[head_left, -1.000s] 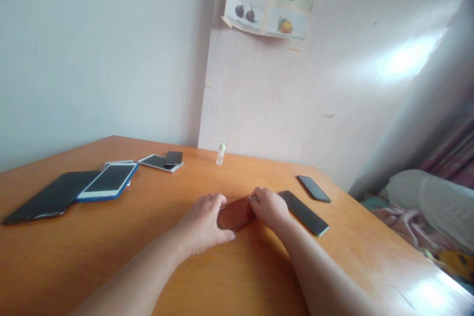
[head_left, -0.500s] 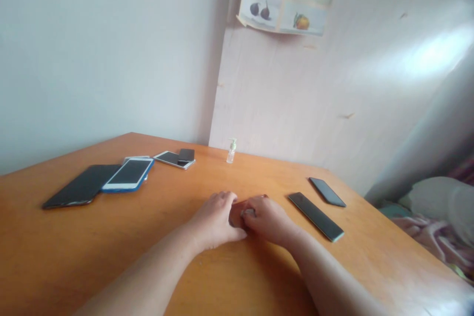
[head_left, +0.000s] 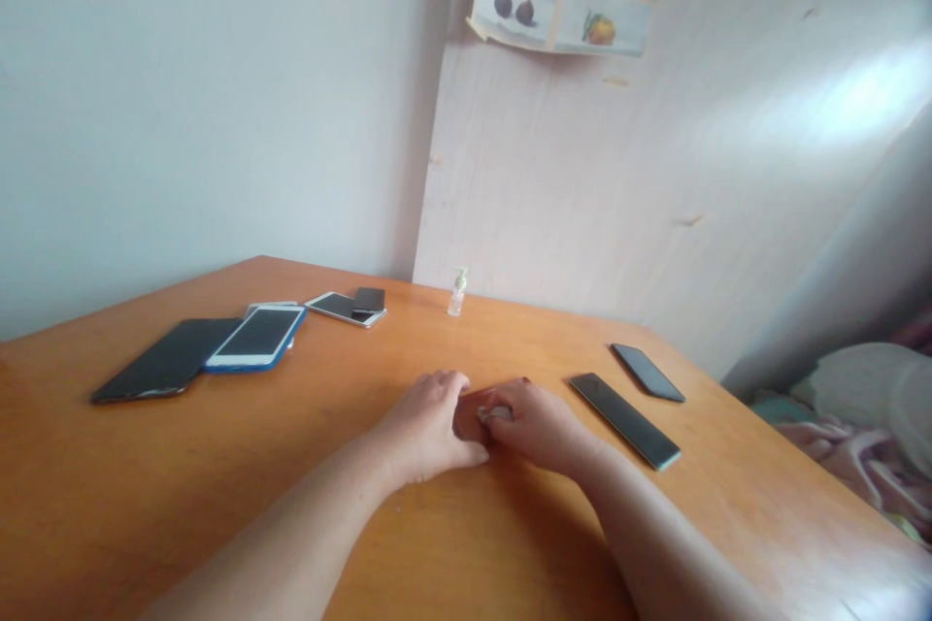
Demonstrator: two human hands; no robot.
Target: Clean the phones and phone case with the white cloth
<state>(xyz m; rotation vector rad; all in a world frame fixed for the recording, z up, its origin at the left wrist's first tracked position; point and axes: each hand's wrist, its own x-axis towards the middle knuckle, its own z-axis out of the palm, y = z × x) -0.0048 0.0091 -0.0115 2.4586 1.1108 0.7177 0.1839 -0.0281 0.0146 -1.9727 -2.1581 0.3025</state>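
Note:
A flat, reddish-brown, phone-like thing [head_left: 467, 417] lies on the wooden table between my hands, most of it covered by them. My left hand [head_left: 429, 422] grips its left end, fingers at the far edge and thumb at the near one. Bunched in the fingers of my right hand [head_left: 537, 422] is a small whitish wad of cloth or tissue [head_left: 495, 412], pressed onto the top of the flat thing. Just to the right lie a long dark phone [head_left: 624, 419] and a second dark phone [head_left: 647, 372].
At the left lie a black tablet [head_left: 171, 359] and a blue-edged white tablet [head_left: 258, 338] overlapping it. Farther back, a small black phone [head_left: 370, 300] rests on a white one [head_left: 335, 307]. A clear pump bottle [head_left: 456, 296] stands near the wall. Cloth [head_left: 851, 451] lies beyond the table's right edge.
The whitish wad and my right hand have shifted very slightly on the reddish-brown thing. My left hand keeps its grip. The whole view has tilted a little.

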